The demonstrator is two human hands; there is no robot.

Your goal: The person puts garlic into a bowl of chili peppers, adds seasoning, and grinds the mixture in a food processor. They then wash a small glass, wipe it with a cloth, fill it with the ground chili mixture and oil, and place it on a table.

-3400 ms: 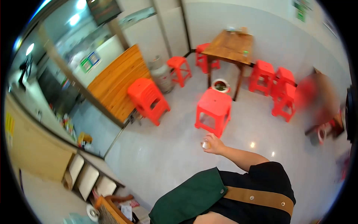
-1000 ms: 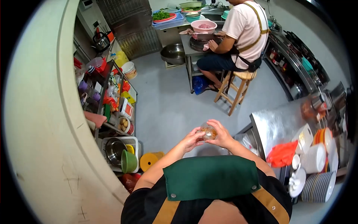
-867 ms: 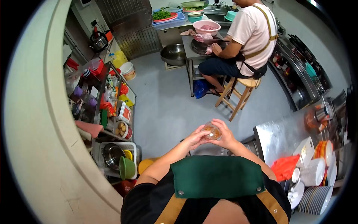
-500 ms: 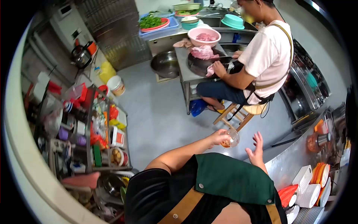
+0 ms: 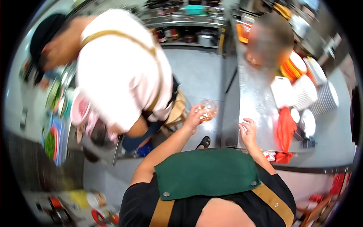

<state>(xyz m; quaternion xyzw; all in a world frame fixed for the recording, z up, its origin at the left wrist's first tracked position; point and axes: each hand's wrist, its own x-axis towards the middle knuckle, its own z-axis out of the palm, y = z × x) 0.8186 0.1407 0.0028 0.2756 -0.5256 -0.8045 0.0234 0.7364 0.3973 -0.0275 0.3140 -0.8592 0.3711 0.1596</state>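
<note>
Holding a clear cup (image 5: 210, 108) between the seated person (image 5: 119, 72) and the counter (image 5: 255, 96).

The left hand (image 5: 193, 118) is clamped on the cup's side, probably to steady the orange contents; the right hand (image 5: 248, 133) has its fingers loosely apart, gripping nothing visible, near the counter's edge, touching or not I cannot tell.

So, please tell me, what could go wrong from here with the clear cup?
The left hand alone holds the clear cup over the floor, so it might slip and spill. The seated co-worker is close to the left arm; a sudden turn could bump it. The right hand is near the edge of the metal table and may knock against it.
</note>
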